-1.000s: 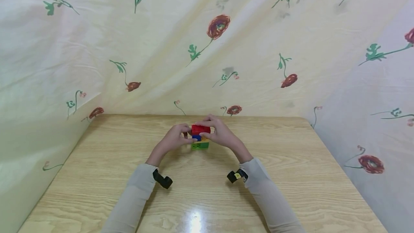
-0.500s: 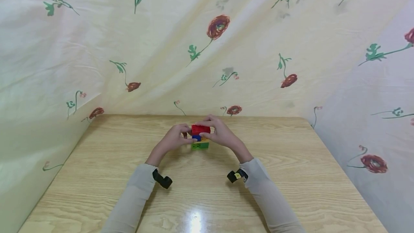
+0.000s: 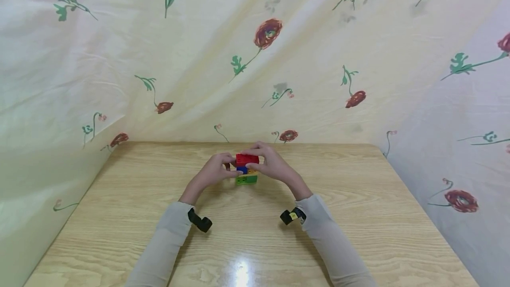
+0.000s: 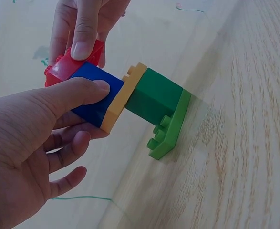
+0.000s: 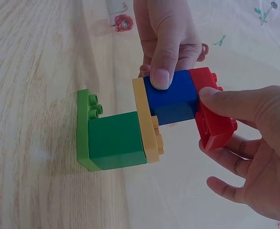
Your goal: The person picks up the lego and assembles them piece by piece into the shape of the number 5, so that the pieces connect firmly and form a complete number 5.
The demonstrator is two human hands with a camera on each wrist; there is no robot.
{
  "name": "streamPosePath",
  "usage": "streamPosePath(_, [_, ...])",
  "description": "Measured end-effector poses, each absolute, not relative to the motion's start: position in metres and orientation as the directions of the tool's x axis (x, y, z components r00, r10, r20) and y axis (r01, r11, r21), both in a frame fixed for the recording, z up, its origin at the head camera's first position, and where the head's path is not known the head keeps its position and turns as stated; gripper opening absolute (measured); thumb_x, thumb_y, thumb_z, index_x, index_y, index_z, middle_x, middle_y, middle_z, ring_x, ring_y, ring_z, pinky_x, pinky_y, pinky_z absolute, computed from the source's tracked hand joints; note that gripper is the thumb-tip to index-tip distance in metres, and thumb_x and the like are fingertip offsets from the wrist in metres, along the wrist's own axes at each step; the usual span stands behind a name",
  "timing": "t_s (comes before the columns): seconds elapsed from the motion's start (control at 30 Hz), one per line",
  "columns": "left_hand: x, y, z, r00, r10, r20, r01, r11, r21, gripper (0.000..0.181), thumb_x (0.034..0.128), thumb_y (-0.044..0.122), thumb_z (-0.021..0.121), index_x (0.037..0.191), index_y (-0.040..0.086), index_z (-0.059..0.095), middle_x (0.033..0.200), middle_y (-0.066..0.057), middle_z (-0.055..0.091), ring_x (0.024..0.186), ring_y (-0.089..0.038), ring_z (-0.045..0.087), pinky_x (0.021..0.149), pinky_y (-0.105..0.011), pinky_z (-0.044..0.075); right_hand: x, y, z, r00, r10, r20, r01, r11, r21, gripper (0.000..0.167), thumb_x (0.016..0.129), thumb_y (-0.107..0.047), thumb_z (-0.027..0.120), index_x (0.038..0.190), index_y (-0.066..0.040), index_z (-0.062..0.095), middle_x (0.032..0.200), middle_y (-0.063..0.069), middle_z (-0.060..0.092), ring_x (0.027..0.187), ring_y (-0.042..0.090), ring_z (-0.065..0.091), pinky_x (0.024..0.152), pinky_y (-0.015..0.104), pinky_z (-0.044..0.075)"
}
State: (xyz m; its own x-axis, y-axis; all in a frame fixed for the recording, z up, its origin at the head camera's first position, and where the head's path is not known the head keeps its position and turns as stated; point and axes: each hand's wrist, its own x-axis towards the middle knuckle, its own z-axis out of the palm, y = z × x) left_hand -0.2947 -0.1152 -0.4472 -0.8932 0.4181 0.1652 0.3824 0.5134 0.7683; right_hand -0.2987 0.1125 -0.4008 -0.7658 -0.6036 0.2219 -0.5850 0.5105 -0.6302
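A small tower of toy building bricks stands on the wooden table. Its base is a flat light green brick [image 5: 83, 129], with a dark green brick [image 5: 116, 141] on one end. Over that lies a flat yellow-orange brick [image 5: 143, 114], then a blue brick [image 5: 172, 98]. A red brick [image 5: 211, 121] tops the stack and overhangs the blue one on one side. My left hand [image 4: 39, 129] pinches the blue brick between thumb and fingers. From the other side my right hand [image 3: 272, 163] pinches the red brick, its thumb on the near face and fingers behind.
The wooden table [image 3: 247, 242] spreads around the tower. A flower-patterned cloth [image 3: 199, 56] hangs behind the table and along both sides. Black wrist cameras sit at both cuffs of the light sleeves [image 3: 163, 242].
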Motion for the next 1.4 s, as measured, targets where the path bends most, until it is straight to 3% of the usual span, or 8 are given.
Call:
streamPosePath(0.53, [-0.2968,-0.1156,-0.4477,-0.874,0.444,0.195,0.426,0.511,0.747,0.021,0.0882,0.023,0.081,0.102,0.008,0.078,0.099,-0.007,0.073,0.082,-0.015,0.060,0.068,-0.026,0.049,-0.3011,0.1134,-0.4002,-0.764,-0.607,0.217,-0.588,0.517,-0.622,0.042,0.092,-0.011,0.075,0.134,-0.008,0.067,0.123,0.016,0.064,0.111,0.030,0.061,0.092,0.046,0.057])
streamPosePath(0.77, [-0.2987,-0.1169,-0.4513,-0.867,0.450,0.214,0.446,0.509,0.736,0.021,0.0881,0.022,0.081,0.104,0.009,0.078,0.098,-0.006,0.074,0.081,-0.016,0.059,0.068,-0.025,0.048,-0.3012,0.1142,-0.3998,-0.765,-0.606,0.218,-0.586,0.514,-0.626,0.042,0.092,-0.013,0.076,0.133,-0.009,0.068,0.122,0.014,0.065,0.109,0.028,0.062,0.090,0.040,0.057])
streamPosePath(0.97, [-0.2972,-0.1163,-0.4487,-0.883,0.436,0.176,0.406,0.519,0.752,0.023,0.0875,0.025,0.082,0.106,0.011,0.079,0.101,-0.004,0.075,0.083,-0.016,0.059,0.070,-0.027,0.049,-0.3020,0.1152,-0.4007,-0.768,-0.606,0.208,-0.568,0.494,-0.658,0.042,0.092,-0.013,0.076,0.134,-0.009,0.068,0.125,0.016,0.064,0.112,0.031,0.061,0.093,0.050,0.056])
streamPosePath(1.2, [-0.2968,-0.1166,-0.4490,-0.884,0.435,0.171,0.402,0.520,0.754,0.024,0.0870,0.026,0.083,0.105,0.011,0.078,0.100,-0.005,0.075,0.082,-0.016,0.059,0.070,-0.027,0.049,-0.3029,0.1168,-0.4034,-0.772,-0.600,0.210,-0.563,0.493,-0.663,0.043,0.092,-0.014,0.076,0.134,-0.012,0.068,0.126,0.013,0.065,0.113,0.029,0.061,0.092,0.043,0.057])
streamPosePath(1.4, [-0.2957,-0.1178,-0.4483,-0.885,0.435,0.165,0.395,0.516,0.760,0.023,0.0870,0.025,0.083,0.105,0.011,0.078,0.100,-0.005,0.075,0.082,-0.015,0.059,0.071,-0.027,0.049,-0.3024,0.1172,-0.4048,-0.763,-0.603,0.233,-0.577,0.474,-0.665,0.044,0.091,-0.016,0.077,0.134,-0.010,0.068,0.125,0.013,0.066,0.111,0.029,0.062,0.094,0.048,0.055])
